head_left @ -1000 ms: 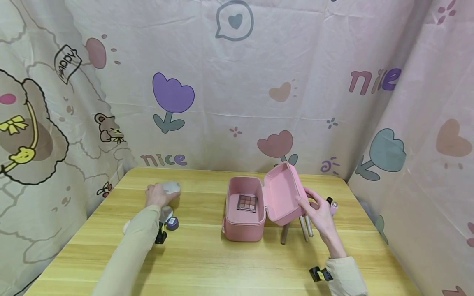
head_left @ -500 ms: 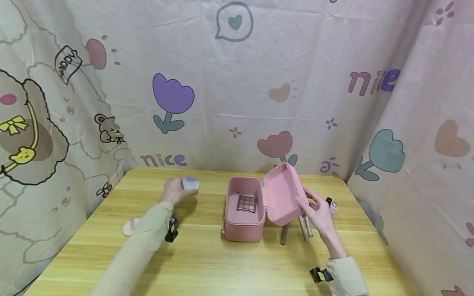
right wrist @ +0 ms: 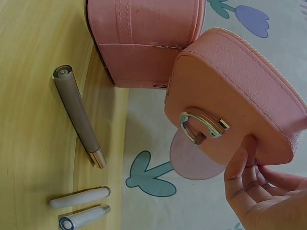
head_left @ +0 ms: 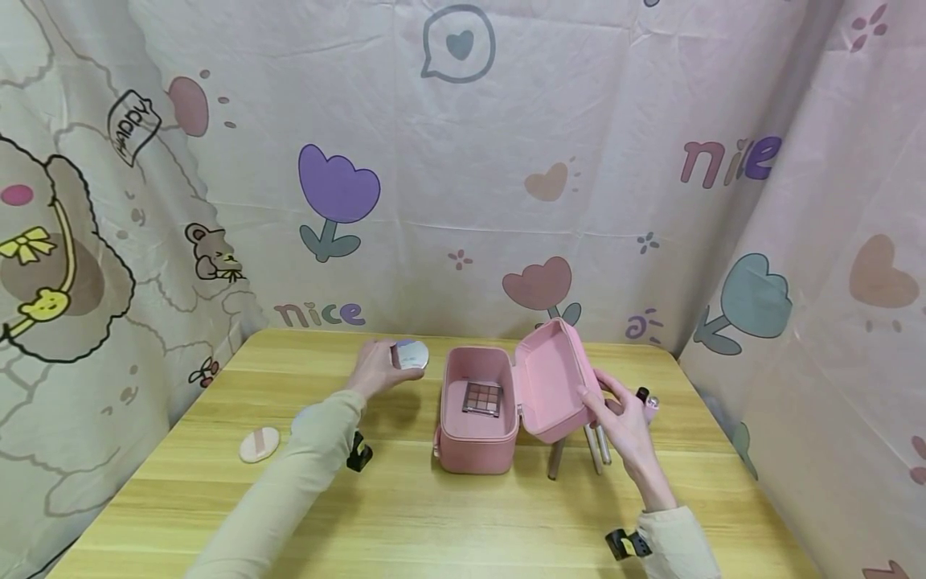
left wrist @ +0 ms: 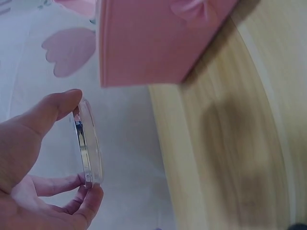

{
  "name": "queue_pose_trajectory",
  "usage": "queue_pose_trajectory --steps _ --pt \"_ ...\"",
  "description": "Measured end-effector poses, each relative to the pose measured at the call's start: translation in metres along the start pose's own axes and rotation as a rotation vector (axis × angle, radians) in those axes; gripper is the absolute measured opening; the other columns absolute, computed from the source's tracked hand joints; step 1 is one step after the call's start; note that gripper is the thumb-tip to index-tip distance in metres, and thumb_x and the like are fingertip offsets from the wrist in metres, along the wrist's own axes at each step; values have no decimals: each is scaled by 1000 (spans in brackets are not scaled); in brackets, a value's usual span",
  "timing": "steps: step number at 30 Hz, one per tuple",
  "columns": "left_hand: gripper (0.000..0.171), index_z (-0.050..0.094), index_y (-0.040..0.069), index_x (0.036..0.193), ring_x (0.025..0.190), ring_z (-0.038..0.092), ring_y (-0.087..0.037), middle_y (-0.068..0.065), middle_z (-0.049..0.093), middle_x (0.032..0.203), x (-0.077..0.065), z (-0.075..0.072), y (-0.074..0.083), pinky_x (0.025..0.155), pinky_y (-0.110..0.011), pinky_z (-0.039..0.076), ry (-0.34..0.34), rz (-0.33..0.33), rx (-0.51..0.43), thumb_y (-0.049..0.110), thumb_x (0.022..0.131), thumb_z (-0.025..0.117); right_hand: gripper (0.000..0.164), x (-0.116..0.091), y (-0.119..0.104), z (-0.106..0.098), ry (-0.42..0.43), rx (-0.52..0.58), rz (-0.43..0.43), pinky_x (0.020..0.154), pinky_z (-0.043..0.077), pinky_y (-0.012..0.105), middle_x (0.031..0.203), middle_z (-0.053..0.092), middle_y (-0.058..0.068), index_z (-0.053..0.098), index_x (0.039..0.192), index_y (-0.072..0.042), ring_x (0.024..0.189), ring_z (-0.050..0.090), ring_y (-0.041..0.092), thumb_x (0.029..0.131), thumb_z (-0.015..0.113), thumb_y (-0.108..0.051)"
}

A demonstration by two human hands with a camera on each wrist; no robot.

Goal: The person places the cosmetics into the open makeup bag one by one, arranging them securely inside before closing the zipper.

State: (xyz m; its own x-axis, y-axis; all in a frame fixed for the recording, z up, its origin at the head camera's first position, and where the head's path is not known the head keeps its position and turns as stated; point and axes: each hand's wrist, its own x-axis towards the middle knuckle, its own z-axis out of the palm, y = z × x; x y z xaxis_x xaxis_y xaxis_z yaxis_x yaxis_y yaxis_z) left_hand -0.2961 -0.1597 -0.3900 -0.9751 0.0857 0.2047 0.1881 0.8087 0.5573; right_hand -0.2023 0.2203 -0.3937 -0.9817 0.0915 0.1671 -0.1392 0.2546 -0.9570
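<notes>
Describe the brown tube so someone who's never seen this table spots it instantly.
Find the open pink makeup case on the wooden table; the right hand holds its lid. Below that lid in the head view lies the brown tube, much darker than the two pale tubes beside it.

In the head view, a pale item [head_left: 299, 418] was partly covered by the left sleeve [head_left: 289, 474], and slim tubes [head_left: 593, 449] were partly hidden by the lid [head_left: 551, 379]. Markings on the round compact [head_left: 412, 355] were illegibly small. At the left wrist view's top edge, the pink case [left wrist: 144, 48] was cropped.
</notes>
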Motion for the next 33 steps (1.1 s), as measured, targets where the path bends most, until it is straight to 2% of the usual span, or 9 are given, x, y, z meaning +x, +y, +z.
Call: queue_pose_trajectory --steps 5,12,19,23,33 --pt "62 65 -8 115 104 55 -35 -22 68 105 1 4 16 91 -46 47 -15 43 1 35 75 86 55 0 0 0 -1 2 1 67 55 23 121 54 -1 46 147 -1 82 62 -1 98 64 -19" --pt "68 65 -7 119 111 53 -34 -20 68 109 1 11 34 97 -46 47 -30 76 -4 38 73 88 56 0 -1 0 -5 3 0 66 55 24 130 52 13 45 148 1 79 61 -1 98 63 -17" --pt "71 62 -7 124 109 54 -32 -20 64 114 1 20 51 97 -46 50 -74 85 -6 34 72 89 54 0 -1 0 -1 -2 -16 65 55 24 121 55 4 47 146 1 77 61 -1 98 64 -17" --pt "70 62 -7 124 103 54 -29 -19 62 112 3 27 60 96 -45 51 -98 86 -5 30 71 90 54 0 -1 -1 -4 -1 -14 65 55 24 119 55 -2 46 147 1 77 61 0 98 64 -17" --pt "65 63 -4 116 100 52 -26 -16 57 109 8 40 80 97 -44 52 -161 59 45 34 71 91 53 -1 0 -1 -12 6 -18 65 56 25 120 53 -2 46 147 1 71 59 1 99 63 -16"
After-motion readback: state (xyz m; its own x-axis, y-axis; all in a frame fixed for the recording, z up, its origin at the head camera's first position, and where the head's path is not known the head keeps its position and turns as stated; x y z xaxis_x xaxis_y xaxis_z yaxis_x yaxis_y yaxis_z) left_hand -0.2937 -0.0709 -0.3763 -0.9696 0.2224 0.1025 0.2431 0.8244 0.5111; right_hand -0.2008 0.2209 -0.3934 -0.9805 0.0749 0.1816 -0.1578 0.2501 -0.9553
